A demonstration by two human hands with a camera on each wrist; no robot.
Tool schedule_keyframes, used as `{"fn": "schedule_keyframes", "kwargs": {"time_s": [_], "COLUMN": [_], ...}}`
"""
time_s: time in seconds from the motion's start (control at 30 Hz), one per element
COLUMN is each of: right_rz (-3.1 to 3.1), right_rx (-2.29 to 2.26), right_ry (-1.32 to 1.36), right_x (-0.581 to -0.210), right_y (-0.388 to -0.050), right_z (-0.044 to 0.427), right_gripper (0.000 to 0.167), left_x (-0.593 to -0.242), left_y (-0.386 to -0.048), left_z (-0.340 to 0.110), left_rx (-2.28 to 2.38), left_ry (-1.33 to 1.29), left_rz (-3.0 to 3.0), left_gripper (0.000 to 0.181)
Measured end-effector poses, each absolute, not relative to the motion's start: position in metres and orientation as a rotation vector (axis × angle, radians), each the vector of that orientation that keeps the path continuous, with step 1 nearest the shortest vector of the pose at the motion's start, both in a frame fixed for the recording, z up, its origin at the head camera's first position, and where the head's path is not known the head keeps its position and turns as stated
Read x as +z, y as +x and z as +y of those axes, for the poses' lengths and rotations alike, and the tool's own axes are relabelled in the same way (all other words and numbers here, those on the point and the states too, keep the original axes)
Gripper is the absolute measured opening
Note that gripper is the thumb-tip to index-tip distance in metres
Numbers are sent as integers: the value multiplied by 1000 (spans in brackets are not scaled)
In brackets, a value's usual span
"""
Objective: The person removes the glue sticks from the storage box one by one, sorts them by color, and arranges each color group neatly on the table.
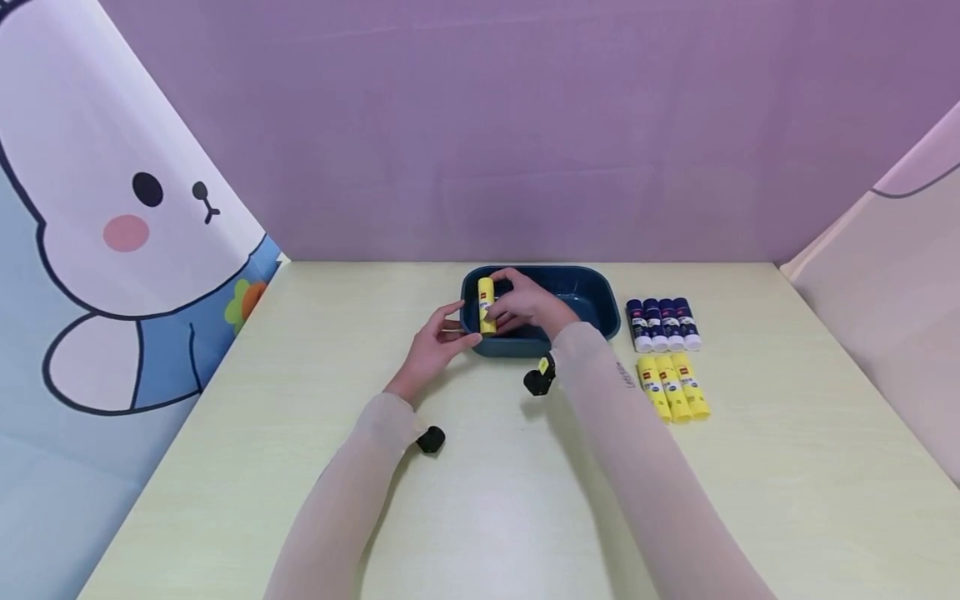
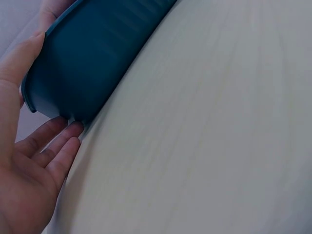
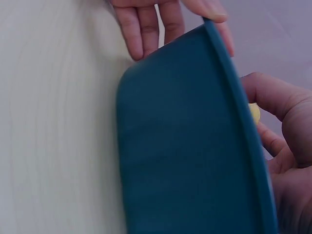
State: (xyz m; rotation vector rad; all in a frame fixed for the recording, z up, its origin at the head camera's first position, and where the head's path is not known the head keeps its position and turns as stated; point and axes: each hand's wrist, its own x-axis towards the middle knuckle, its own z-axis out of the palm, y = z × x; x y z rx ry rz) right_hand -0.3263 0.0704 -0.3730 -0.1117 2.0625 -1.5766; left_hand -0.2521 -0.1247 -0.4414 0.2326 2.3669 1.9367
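A dark teal plastic bin (image 1: 517, 347) stands on the table. At its left end my left hand (image 1: 431, 350) holds the corner, with the thumb on the rim and several fingers (image 2: 62, 156) extended against the outside of the end wall. My right hand (image 1: 528, 302) reaches over the front rim and grips a yellow glue stick (image 1: 486, 304) upright at the left end inside the bin. Only a small yellow bit of that glue stick (image 3: 254, 113) shows past the rim in the right wrist view. Whether its base touches the bin floor I cannot tell.
Right of the bin, several dark blue and white glue sticks (image 1: 663, 325) lie side by side. Nearer me lies a row of 3 yellow glue sticks (image 1: 672, 388). A purple cloth backdrop (image 1: 525, 150) rises behind the pale table (image 1: 465, 500).
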Motion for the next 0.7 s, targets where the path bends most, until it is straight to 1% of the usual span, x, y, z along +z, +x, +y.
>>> {"fn": "schedule_keyframes", "kwargs": {"time_s": [0.4,0.7], "right_rz": [2071,2093], "right_rx": [-1646,-1684], "right_ry": [-191,-220], "right_x": [-362,-351], "right_y": [-322,-315], "right_z": [84,94], "right_gripper": [84,84], "left_x": [-445,-445], "left_y": [-255,-256], "left_z": [-125,-125], "left_rx": [1958,1963], "left_ry": [241,238], "left_rz": [2369,2350], "left_gripper": [68,71]}}
